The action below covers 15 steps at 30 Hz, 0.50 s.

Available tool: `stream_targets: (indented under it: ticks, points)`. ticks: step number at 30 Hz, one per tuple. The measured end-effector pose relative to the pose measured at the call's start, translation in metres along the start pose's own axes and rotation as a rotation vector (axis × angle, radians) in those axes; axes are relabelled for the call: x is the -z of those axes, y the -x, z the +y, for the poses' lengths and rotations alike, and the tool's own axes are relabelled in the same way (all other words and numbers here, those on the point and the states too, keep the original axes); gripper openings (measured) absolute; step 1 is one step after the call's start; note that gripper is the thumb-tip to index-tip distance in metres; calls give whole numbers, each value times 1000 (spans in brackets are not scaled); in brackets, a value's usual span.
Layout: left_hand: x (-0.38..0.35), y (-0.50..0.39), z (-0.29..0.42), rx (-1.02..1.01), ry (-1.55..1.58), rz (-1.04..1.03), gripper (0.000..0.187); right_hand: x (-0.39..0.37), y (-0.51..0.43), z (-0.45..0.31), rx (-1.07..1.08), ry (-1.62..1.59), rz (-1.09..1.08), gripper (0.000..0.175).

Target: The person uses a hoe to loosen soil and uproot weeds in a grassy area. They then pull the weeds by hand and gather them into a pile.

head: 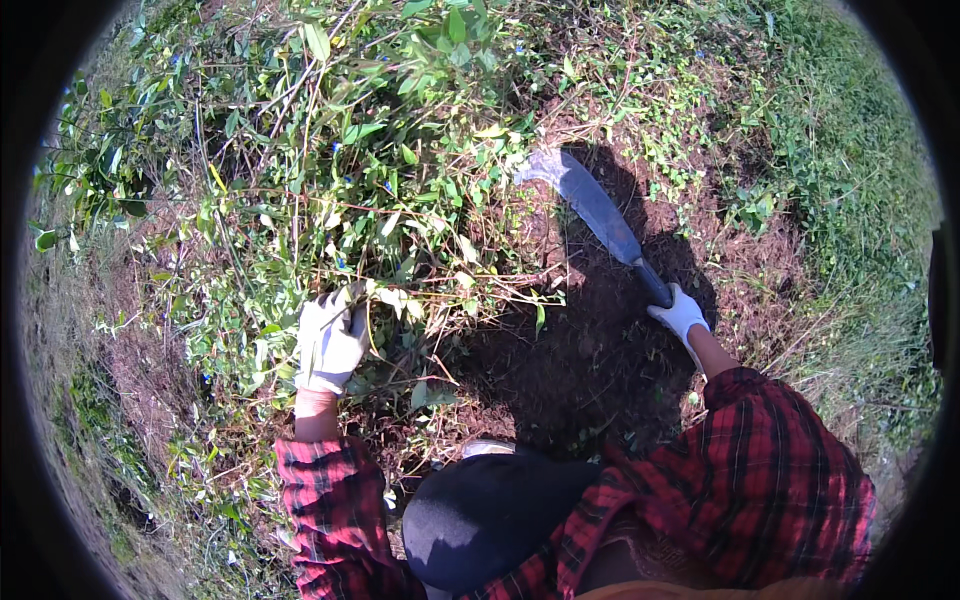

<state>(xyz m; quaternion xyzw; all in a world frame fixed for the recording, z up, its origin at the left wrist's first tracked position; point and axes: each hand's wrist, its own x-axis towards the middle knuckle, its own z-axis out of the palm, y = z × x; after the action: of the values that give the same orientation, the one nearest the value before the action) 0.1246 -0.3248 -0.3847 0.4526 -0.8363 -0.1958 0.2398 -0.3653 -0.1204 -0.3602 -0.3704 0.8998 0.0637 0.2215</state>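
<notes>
My right hand, in a white glove, is closed around the dark handle of a billhook. Its broad, curved metal blade points up and left, and its tip lies against the edge of the leafy plants. My left hand, also in a white glove, is among the leafy stems at the left, its fingers curled over some of them. Leaves partly hide those fingertips, so how firmly they grip does not show. Thin stems run from beside this hand towards the bare soil.
Dark reddish soil lies in shadow between my hands. Dense weeds with small blue flowers spread at the upper left, and finer grass grows along the right. My bent knee and a shoe tip are at the bottom.
</notes>
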Motion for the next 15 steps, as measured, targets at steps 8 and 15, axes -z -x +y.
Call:
stream_targets:
  ticks: [8, 15]
  points:
    - [10, 9, -6, 55, -62, -9, 25, -8, 57, -67, -78, -775, -542, 48]
    - [-3, 4, 2, 47, -19, 30, 25, 11, 80, -44, -213, -1399, -944, 43]
